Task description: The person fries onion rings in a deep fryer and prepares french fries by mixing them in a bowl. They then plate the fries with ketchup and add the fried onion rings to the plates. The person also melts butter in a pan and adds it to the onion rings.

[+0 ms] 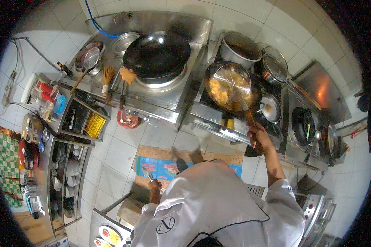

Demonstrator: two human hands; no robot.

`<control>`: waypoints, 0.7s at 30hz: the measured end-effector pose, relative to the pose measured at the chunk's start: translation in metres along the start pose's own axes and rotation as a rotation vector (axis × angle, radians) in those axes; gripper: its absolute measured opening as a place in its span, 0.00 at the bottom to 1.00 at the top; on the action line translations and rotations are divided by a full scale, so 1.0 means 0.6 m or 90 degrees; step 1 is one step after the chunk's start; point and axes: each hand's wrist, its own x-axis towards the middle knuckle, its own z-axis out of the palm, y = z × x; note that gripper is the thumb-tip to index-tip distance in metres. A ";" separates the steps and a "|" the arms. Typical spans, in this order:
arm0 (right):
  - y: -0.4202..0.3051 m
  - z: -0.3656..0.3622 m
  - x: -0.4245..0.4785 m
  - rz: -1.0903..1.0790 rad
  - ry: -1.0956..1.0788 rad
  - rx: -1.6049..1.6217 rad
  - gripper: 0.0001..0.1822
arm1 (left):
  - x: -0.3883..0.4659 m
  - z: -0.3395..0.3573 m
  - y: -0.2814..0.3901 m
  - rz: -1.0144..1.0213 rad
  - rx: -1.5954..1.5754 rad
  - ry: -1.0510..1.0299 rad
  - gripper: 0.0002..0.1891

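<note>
My right hand (pixel 258 137) grips the wooden handle of a wire-mesh skimmer (pixel 232 81). The skimmer's round head lies over a wok (pixel 212 100) of bubbling oil, where several golden, battered pieces (pixel 218 92) float. Part of the wok's contents is hidden under the mesh. Low at the left, my left hand (pixel 154 185) is closed around a shiny metal utensil (pixel 148 174), which looks like tongs, above a blue-printed cardboard sheet (pixel 142 165) on the floor.
A large black wok (pixel 157 57) sits on the left burner. A deep pot (pixel 242 49) stands behind the oil wok. Right of it are a lidded pan (pixel 270 108) and another stove with a black pan (pixel 299 126). Plated food (pixel 110 235) is at bottom left.
</note>
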 end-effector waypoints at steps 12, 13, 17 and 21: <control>0.097 -0.027 -0.021 -0.405 0.199 -0.508 0.25 | 0.031 0.011 0.022 -0.006 0.002 0.018 0.07; 0.103 -0.024 -0.025 -0.440 0.223 -0.587 0.29 | 0.037 0.019 0.029 -0.008 0.038 0.038 0.07; 0.033 0.079 -0.137 -0.339 0.217 -0.518 0.28 | 0.040 0.028 0.043 0.023 0.091 0.037 0.06; 0.009 0.099 -0.194 -0.267 0.191 -0.425 0.22 | 0.038 0.026 0.038 0.115 0.122 -0.039 0.04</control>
